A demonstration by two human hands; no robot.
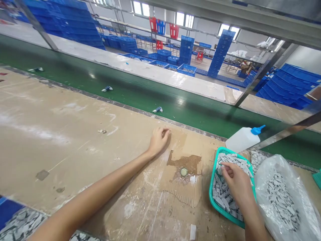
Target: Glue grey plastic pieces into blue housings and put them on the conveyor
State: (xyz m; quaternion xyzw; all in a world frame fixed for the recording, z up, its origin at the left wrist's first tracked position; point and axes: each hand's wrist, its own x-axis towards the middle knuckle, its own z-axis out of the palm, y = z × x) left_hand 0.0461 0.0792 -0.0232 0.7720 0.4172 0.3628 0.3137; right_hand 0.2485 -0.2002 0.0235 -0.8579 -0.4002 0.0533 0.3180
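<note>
My left hand [159, 139] is over the cardboard-covered bench beside the green belt, its fingers curled together; whether something small is between them I cannot make out. Over a green basket [212, 197] of small grey-white pieces [223, 192], my right hand [233, 175] has thumb and forefinger pinched, and what they hold is too small to name. Between the hands, a small round cap [184, 172] sits on a torn piece of cardboard [182, 192]. A single white piece [193, 231] lies near the front edge.
Several small blue-and-white parts, one near my left hand [157, 109], lie on the green belt [135, 97]. A white bottle with a blue nozzle [242, 140] leans by a metal post. A clear bag of pieces [281, 197] is at right; a blue bin [8, 209] is lower left.
</note>
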